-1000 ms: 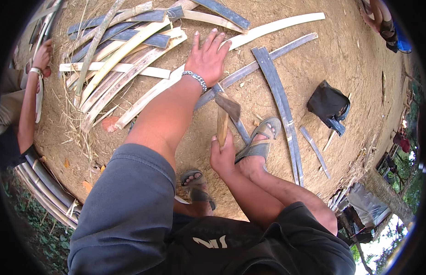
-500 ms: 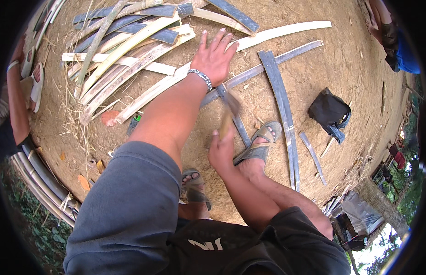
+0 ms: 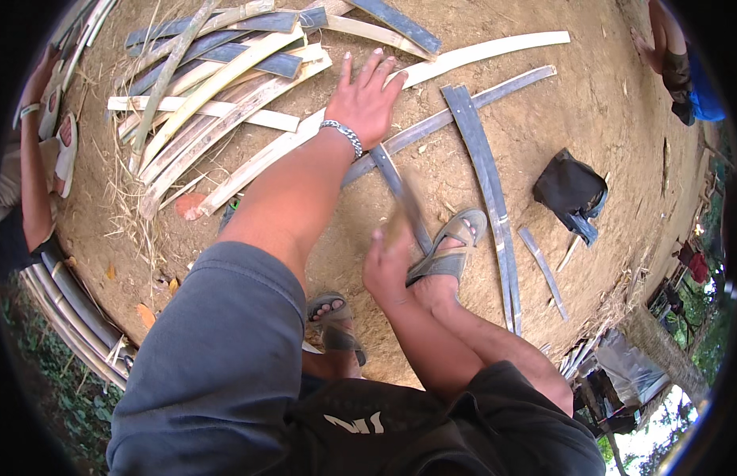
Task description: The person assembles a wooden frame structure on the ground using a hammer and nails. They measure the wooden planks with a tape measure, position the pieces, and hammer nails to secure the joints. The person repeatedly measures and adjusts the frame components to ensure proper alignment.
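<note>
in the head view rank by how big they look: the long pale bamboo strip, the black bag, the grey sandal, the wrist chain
1. long pale bamboo strip
2. black bag
3. grey sandal, close to the bag and nearer the camera, so unsure
4. wrist chain

The long pale split bamboo strips [image 3: 225,95] look dry, matt and fibrous beside grey-blue weathered slats [image 3: 487,174] of duller, smoother wood. Under them the brown dirt ground [image 3: 606,103] is rough and crumbly. The silver chain bracelet [image 3: 342,135] gleams as metal; the black crumpled cloth [image 3: 569,189] is matt.
</note>
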`<state>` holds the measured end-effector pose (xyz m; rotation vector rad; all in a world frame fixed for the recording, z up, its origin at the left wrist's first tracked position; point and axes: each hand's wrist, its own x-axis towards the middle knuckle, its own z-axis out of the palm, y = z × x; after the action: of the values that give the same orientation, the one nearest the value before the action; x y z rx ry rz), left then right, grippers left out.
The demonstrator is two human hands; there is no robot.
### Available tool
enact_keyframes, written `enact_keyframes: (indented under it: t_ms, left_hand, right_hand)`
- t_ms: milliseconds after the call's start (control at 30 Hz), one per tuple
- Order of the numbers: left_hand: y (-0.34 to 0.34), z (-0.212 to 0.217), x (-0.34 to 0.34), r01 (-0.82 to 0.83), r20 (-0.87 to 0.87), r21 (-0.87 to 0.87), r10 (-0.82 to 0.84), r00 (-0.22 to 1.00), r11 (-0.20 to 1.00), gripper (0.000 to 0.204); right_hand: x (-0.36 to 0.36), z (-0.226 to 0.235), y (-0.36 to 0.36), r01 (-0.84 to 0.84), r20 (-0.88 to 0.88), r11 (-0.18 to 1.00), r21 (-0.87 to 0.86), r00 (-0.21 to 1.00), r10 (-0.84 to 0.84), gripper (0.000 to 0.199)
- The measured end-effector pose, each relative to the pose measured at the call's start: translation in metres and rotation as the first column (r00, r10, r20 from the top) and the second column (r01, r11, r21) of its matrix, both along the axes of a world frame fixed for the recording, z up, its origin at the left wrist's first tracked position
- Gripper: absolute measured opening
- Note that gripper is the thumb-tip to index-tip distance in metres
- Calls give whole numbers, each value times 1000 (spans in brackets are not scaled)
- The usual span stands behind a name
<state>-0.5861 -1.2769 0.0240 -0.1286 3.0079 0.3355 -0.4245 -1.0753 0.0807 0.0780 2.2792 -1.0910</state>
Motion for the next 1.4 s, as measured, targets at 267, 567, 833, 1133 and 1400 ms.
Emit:
enact_keyframes:
  t_ms: [267, 567, 833, 1133, 1400]
  left_hand:
    - [0, 2, 0, -3, 28, -9, 3, 1000, 1000, 51]
    - [-2, -1, 1, -6, -32, 10, 6, 999, 1000, 52]
    - [0, 0, 1, -5, -36, 24, 6, 999, 1000, 52]
    - [0, 0, 0, -5, -12, 16, 5, 1000, 1000, 51]
    - [0, -3, 0, -7, -15, 3, 7, 1000, 1000, 52]
  right_hand:
    - [8, 0, 5, -2, -116, 996, -93, 993, -9, 51]
    - [18, 8, -17, 387, 120, 879, -279, 922, -368, 34]
    - [14, 28, -53, 887, 748, 402, -229, 425, -510, 27]
    - [5, 35, -75, 907, 837, 351, -234, 371, -401, 24]
    - [4, 37, -76, 926, 872, 318, -203, 319, -372, 26]
